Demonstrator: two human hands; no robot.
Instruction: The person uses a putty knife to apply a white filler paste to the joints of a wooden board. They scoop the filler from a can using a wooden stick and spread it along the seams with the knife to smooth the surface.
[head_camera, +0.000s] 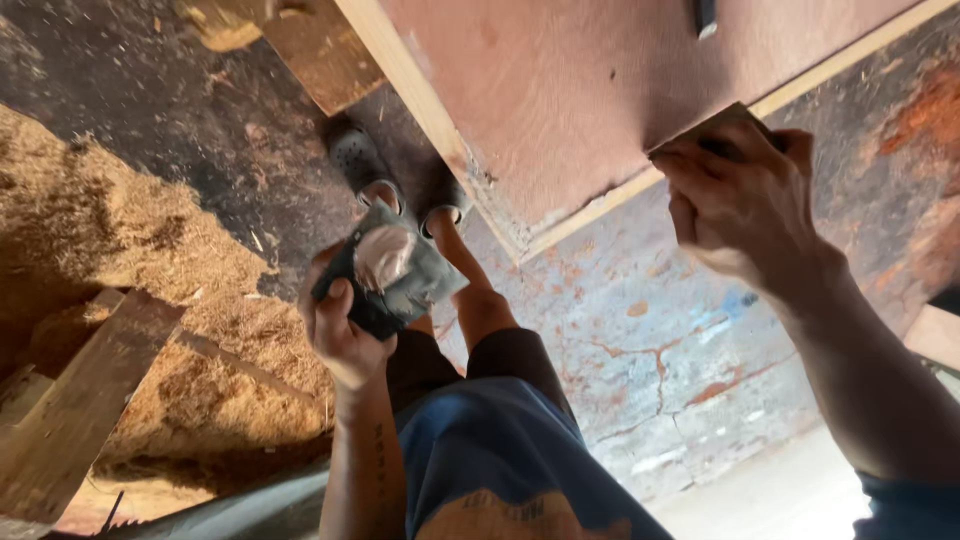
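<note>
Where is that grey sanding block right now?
In the head view, the sanding block sits left of centre, gripped in the left hand, just above the person's knee and below the edge of the reddish plywood board.

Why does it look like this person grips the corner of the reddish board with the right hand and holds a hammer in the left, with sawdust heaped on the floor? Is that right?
Not quite: the left hand holds no hammer, but a folded grey sheet, perhaps sandpaper. The head view shows it. The rest stands: the right hand grips the corner of the reddish board, and sawdust is heaped on the floor.
</note>
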